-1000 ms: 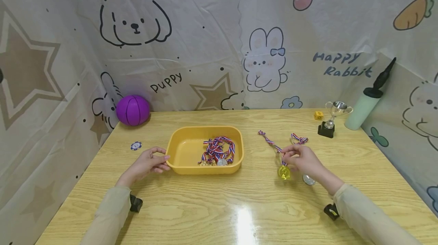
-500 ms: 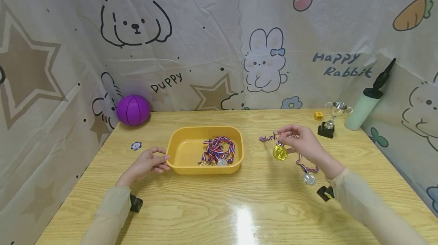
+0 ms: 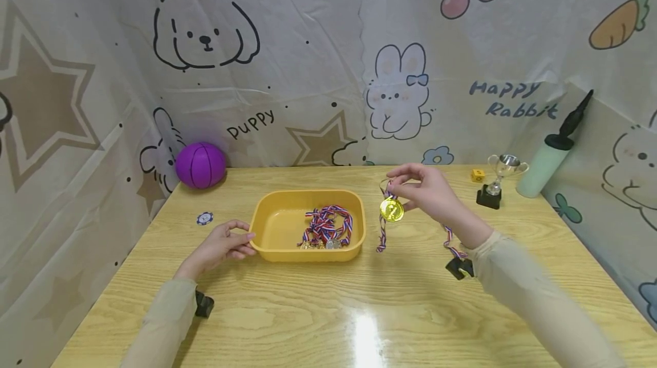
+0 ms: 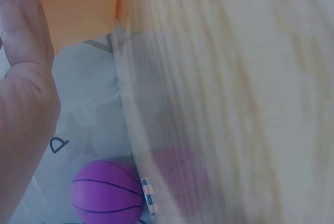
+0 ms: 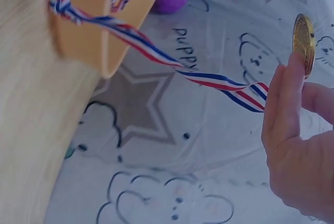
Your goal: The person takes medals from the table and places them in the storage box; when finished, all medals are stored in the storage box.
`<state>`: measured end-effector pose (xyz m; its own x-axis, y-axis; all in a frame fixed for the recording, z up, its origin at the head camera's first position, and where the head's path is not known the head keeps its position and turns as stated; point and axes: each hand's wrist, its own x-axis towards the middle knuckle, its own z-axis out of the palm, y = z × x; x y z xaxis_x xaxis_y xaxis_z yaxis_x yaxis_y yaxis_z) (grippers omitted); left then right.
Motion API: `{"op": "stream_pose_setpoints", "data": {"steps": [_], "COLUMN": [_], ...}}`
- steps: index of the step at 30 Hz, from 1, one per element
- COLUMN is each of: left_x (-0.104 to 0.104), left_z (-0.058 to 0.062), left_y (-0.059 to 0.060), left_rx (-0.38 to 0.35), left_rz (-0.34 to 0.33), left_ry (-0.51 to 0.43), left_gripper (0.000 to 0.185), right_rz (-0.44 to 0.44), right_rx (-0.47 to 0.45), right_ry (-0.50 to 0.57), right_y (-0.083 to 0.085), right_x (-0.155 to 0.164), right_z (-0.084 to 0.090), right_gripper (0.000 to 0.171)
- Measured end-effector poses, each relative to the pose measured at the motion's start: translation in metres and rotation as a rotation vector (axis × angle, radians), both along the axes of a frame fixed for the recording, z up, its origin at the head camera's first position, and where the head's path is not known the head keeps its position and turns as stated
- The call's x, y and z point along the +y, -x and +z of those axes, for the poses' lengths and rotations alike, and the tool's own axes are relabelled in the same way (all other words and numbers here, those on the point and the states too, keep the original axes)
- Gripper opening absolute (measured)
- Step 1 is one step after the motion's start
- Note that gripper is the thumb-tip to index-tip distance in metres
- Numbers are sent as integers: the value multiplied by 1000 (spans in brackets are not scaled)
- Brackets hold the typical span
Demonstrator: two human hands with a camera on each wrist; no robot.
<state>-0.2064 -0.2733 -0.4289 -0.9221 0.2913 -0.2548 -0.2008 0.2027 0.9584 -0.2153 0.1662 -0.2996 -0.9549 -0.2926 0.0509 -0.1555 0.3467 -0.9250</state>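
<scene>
The right hand's grip pinches the gold medal at its fingertips, ribbon dangling below.

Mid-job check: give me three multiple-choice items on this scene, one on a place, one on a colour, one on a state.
1. Where is the ball?
A. in the tray
B. at the table's far left corner
C. beside the trophy

2. What colour is the medal in the right hand?
A. silver
B. bronze
C. gold

3. How is that medal held?
A. lifted off the table
B. flat on the table
C. inside the tray

Answers: 1 B, it sits by the backdrop, left of the tray. 2 C, its disc shines yellow. 3 A, it is pinched in the air, ribbon dangling, while the left hand rests at the tray's edge.
</scene>
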Motion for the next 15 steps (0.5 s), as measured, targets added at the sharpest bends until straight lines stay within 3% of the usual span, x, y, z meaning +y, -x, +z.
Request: {"op": "stream_pose_setpoints", "data": {"steps": [15], "left_x": [-1], "left_z": [-4], "left_y": [2], "left_rx": [3], "left_rz": [14], "left_ry": [5], "left_gripper": [46], "right_rz": [139], "right_rx": [76], "right_ry": [156], "right_y": [0], "right_x": [-69], "right_z": [52], "right_gripper": [29]}}
